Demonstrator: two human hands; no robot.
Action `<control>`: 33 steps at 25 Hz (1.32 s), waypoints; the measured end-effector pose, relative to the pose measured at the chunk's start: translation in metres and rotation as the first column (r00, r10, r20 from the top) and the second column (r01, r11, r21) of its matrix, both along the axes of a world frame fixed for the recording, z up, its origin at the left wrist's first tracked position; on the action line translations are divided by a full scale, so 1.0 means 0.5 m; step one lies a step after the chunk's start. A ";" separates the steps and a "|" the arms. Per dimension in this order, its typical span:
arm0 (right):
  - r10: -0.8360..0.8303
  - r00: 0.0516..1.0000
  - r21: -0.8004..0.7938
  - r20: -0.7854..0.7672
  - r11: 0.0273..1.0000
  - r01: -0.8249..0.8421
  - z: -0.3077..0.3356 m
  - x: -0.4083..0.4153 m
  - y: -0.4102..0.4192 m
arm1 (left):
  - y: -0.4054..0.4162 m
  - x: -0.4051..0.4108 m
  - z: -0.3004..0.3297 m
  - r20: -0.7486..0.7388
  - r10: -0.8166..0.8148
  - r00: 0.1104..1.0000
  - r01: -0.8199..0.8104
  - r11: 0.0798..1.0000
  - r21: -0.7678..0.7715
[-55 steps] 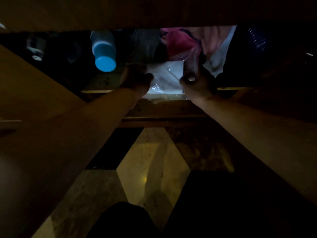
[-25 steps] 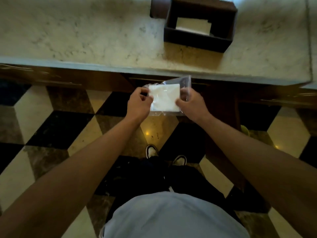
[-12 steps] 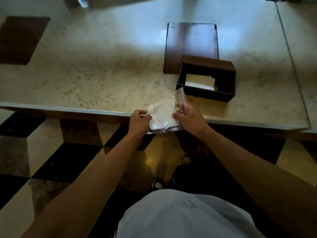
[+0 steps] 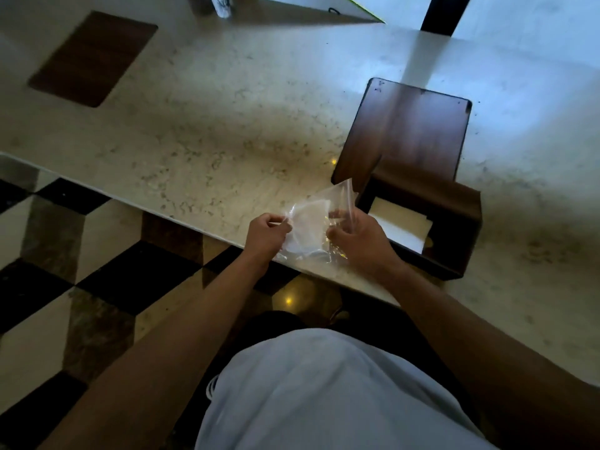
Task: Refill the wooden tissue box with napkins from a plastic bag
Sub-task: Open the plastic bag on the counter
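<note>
A clear plastic bag [image 4: 337, 196] with white napkins [image 4: 308, 219] inside is held over the near edge of the marble counter. My left hand [image 4: 266, 235] pinches the bag's left edge. My right hand [image 4: 357, 238] grips its right side near the mouth. Just right of the bag stands the dark wooden tissue box [image 4: 454, 222], open on top, with a few white napkins [image 4: 402, 228] lying inside. Its flat wooden lid [image 4: 406, 134] lies on the counter behind the box.
The marble counter [image 4: 211, 141] runs across the view; its front edge slants from left to lower right. A dark wooden mat [image 4: 94, 56] lies far left. A white board [image 4: 308, 11] and a dark post [image 4: 444, 11] stand at the back. Checkered floor lies below.
I rose from the dark shelf under the counter with the bag in both hands. The bag came up to counter level beside the tissue box, and the view shifted left.
</note>
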State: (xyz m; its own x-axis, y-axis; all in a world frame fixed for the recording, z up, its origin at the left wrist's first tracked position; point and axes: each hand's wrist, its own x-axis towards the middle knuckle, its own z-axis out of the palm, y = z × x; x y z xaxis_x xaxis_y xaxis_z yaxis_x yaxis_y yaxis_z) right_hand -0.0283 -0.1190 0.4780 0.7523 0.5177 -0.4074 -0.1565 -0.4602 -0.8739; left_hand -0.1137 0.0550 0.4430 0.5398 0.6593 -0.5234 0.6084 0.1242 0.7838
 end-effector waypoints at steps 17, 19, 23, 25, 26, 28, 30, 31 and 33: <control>-0.132 0.991 0.025 -0.011 0.991 0.132 0.047 0.073 0.073 | 0.089 0.102 -0.046 -0.193 -0.245 0.950 0.273 0.952 0.138; -0.134 0.991 0.003 0.001 0.991 0.134 0.054 0.077 0.082 | 0.092 0.116 -0.003 -0.114 -0.232 0.966 0.250 0.950 0.187; -0.102 0.994 0.000 -0.024 0.995 0.102 0.064 0.082 0.089 | 0.076 0.145 0.102 0.107 -0.327 0.939 0.307 0.937 0.166; -0.083 0.996 0.029 -0.036 0.996 0.084 0.072 0.084 0.089 | 0.068 0.158 0.143 0.134 -0.476 0.869 0.461 0.878 0.130; -0.078 0.996 0.043 -0.041 0.996 0.080 0.075 0.085 0.088 | 0.065 0.163 0.155 0.118 -0.542 0.832 0.531 0.840 0.113; -0.072 0.996 0.052 -0.050 0.996 0.074 0.081 0.087 0.087 | 0.062 0.171 0.167 0.064 -0.625 0.778 0.617 0.779 0.111; -0.070 0.995 0.053 -0.075 0.996 0.074 0.084 0.087 0.087 | 0.061 0.173 0.167 0.018 -0.647 0.763 0.639 0.758 0.133; -0.074 0.993 0.056 -0.096 0.995 0.079 0.086 0.086 0.086 | 0.062 0.173 0.167 0.000 -0.648 0.762 0.641 0.754 0.143; -0.087 0.985 0.065 -0.147 0.993 0.097 0.086 0.087 0.086 | 0.065 0.171 0.163 -0.020 -0.645 0.764 0.641 0.755 0.136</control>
